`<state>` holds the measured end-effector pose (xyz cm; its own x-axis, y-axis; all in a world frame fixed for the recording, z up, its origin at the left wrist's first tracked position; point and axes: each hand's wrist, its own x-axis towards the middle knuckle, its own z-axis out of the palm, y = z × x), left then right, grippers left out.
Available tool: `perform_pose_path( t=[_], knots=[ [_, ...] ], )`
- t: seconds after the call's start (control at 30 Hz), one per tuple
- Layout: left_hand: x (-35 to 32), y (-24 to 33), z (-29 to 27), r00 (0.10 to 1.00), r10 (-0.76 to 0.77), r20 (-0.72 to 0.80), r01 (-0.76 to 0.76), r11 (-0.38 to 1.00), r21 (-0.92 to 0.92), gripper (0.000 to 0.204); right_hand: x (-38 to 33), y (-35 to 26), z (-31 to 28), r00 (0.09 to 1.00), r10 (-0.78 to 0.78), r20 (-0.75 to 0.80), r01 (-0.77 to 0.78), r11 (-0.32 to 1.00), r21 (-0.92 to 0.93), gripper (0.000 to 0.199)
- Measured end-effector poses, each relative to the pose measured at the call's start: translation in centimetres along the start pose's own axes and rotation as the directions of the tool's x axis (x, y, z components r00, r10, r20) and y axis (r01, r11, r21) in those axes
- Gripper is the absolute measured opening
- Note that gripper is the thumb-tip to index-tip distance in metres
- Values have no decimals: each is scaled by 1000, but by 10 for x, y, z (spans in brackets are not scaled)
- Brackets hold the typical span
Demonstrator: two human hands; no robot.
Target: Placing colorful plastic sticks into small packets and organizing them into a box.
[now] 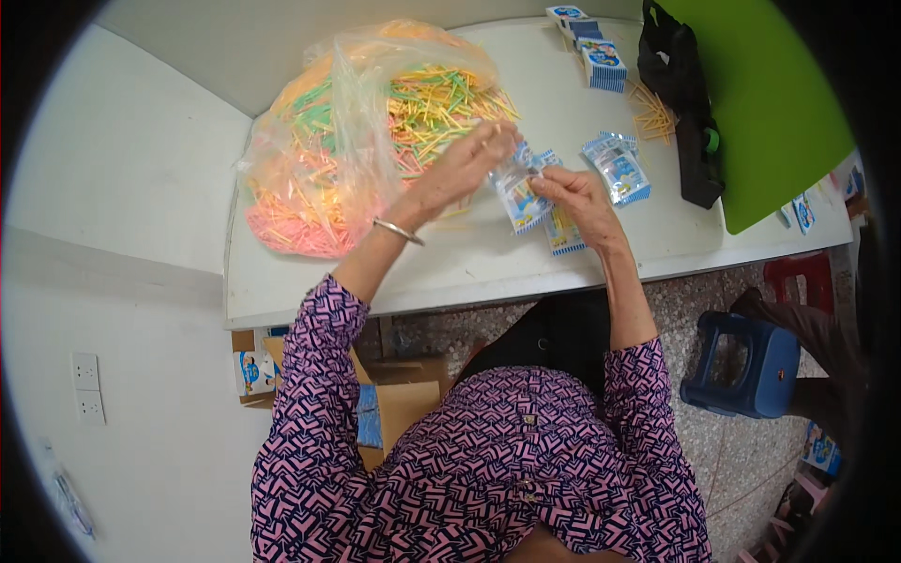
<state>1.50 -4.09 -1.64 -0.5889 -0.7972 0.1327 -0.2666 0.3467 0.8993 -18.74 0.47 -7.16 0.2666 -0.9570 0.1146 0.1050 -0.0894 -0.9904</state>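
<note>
The packet (519, 204), small, flat, blue-and-white and partly clear, with a striped lower edge, slants in the right hand (584, 201), its upper end at the left hand (464, 166). A similar packet (566, 235) shows partly behind it.

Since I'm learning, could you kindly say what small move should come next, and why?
Possibly the left hand should gently part the upper end of the blue-and-white plastic packet: it is there, while the right hand grips its side and thin coloured sticks lie close by.
</note>
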Motion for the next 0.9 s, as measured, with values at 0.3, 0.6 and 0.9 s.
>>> perform_pose_path(
  t=[0.3,0.6,0.9],
  knots=[
    [-15,-37,-50,950,122,287,-310,270,912,35,4,15,-32,992,-61,-107,61,998,3,21],
    [-8,-52,-28,803,173,570,-580,4,815,18,-2,19,-37,984,-55,-171,65,997,51,21],
    [0,-67,-30,773,235,590,-579,-121,807,8,-5,12,-30,980,-73,-187,82,996,42,18]
  ],
)
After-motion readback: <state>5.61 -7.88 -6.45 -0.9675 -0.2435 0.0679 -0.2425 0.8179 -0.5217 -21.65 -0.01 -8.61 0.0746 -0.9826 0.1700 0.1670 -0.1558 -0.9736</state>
